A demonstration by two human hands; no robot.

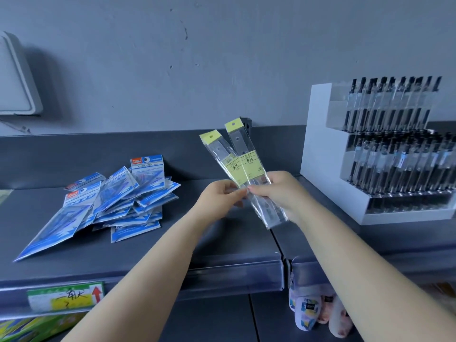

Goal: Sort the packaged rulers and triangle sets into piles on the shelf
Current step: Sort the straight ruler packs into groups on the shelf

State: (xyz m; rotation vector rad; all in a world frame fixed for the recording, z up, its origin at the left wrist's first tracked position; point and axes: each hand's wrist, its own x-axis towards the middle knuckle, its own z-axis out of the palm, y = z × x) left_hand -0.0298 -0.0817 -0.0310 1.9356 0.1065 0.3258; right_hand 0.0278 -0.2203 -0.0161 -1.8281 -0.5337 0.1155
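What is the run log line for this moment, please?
left hand: pinches rulers | right hand: grips rulers | triangle sets: piled on shelf

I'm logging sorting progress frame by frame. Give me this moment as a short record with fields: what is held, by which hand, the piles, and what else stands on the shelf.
held: two packaged rulers, clear sleeves with yellow header tabs, fanned apart at the top
left hand: pinches the rulers' lower part
right hand: grips the rulers from the right
pile: blue triangle sets, loose heap on the left of the shelf
ruler pile: none visible on the shelf
also on shelf: white pen display, at right
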